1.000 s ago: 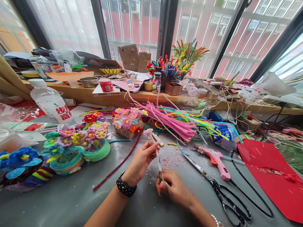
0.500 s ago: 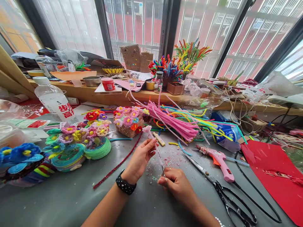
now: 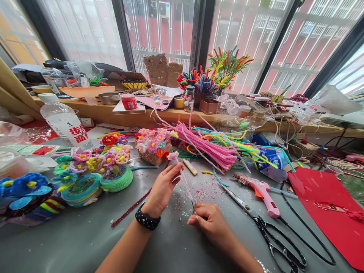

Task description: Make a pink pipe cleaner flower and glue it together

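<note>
A pale pink fuzzy stem (image 3: 186, 182) slants between my two hands, with a small pink fuzzy head at its upper end. The fingertips of my left hand (image 3: 161, 188) pinch it just below that head. Lower down, my right hand (image 3: 210, 220) is closed on a thin metallic tool (image 3: 193, 206), whose tip meets the stem's bottom end; the rest of the tool is hidden by my fingers. Glitter bits lie on the grey table (image 3: 159, 252) beneath. A red sparkly stem (image 3: 131, 207) lies left of my left wrist.
Black scissors (image 3: 263, 223) and a pink glue gun (image 3: 264, 193) with its cable lie at the right, near red sheets (image 3: 321, 197). Fuzzy flower pots (image 3: 116, 180) and a bottle (image 3: 66, 125) stand left. A pink stem bundle (image 3: 207, 146) lies behind my hands.
My left hand has shifted slightly left and down along with the stem's pink head. My right hand has moved a little left, still on the metallic tool. The view has shifted slightly.
</note>
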`<state>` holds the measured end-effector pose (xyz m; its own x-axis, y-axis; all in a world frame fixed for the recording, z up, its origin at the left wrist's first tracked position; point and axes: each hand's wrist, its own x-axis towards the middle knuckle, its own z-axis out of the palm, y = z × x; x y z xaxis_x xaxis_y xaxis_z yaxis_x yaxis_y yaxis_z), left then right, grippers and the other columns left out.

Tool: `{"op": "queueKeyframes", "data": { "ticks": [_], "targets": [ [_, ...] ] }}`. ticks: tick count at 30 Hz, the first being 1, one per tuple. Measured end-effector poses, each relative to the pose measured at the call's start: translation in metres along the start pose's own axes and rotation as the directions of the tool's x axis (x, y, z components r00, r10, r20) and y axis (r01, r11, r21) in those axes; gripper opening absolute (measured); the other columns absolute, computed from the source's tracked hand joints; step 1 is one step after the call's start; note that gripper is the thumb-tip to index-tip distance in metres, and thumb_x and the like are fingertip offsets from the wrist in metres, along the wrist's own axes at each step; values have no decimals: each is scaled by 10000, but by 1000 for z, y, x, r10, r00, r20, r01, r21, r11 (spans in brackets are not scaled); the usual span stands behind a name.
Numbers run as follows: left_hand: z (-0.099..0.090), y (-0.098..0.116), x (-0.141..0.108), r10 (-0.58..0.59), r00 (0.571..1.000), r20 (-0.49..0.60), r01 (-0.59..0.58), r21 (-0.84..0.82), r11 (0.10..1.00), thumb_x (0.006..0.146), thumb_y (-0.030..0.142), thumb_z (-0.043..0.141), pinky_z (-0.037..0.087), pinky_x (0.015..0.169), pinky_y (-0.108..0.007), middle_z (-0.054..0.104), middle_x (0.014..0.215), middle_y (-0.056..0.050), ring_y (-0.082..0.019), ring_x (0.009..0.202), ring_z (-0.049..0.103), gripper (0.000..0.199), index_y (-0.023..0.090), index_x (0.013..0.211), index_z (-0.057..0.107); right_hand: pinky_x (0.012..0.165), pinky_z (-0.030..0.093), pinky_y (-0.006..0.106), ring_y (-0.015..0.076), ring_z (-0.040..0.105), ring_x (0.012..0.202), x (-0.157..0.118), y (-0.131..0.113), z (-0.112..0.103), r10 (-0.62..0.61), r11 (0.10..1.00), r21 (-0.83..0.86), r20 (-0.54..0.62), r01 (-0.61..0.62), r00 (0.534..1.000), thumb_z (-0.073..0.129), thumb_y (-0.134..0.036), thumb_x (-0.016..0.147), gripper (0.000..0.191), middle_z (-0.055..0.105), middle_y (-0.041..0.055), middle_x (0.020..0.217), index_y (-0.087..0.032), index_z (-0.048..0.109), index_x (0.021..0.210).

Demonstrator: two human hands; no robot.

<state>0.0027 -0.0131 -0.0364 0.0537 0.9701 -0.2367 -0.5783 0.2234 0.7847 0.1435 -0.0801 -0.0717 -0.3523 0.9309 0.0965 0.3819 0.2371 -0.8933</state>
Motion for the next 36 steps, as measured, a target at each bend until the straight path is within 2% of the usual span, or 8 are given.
{"op": "queueKeyframes", "data": {
  "ticks": [6,13,18,23,32,36],
  "targets": [
    [3,-1,-3,-10,1000,27,10,-9,1000,543,241,724,364,589,-170,614,721,-6,-67,641,505,184,145,680,650,568,334,254,126,437,593,0,-6,-5,-65,998,30,115,62,991,99,-791,621,769,500,27,609,-151,523,570],
    [4,-4,-5,-82,990,113,77,48,996,582,255,702,345,581,-179,574,680,13,-66,620,482,154,152,671,630,618,349,258,133,459,649,-2,-10,-7,-65,998,26,226,60,972,127,-785,629,753,496,29,652,-148,527,584],
    [5,-7,-7,-56,985,162,37,120,992,635,256,666,340,621,-178,553,714,20,-64,659,465,114,160,649,607,603,343,263,124,432,610,-2,-8,-6,-43,998,49,204,34,978,155,-793,619,736,466,18,629,-150,508,557],
    [5,-9,-8,-19,988,152,-3,143,990,644,265,658,335,636,-179,541,721,23,-64,679,454,119,162,654,601,563,325,252,116,423,579,0,-8,-3,-9,998,60,106,3,994,237,-804,585,699,444,6,573,-154,467,469],
    [4,-7,-6,36,998,60,-39,49,998,602,268,688,335,641,-185,549,761,30,-59,679,459,146,170,668,602,524,309,238,88,404,494,0,-5,1,64,995,73,15,-65,998,386,-699,659,616,393,-18,488,-157,446,373],
    [4,-8,-6,40,999,35,-42,56,998,600,284,687,329,649,-187,550,771,34,-62,698,458,152,179,676,608,542,319,241,98,420,520,0,-2,2,21,994,104,39,-25,999,345,-714,667,630,420,-5,502,-160,446,386]
  ]
}}
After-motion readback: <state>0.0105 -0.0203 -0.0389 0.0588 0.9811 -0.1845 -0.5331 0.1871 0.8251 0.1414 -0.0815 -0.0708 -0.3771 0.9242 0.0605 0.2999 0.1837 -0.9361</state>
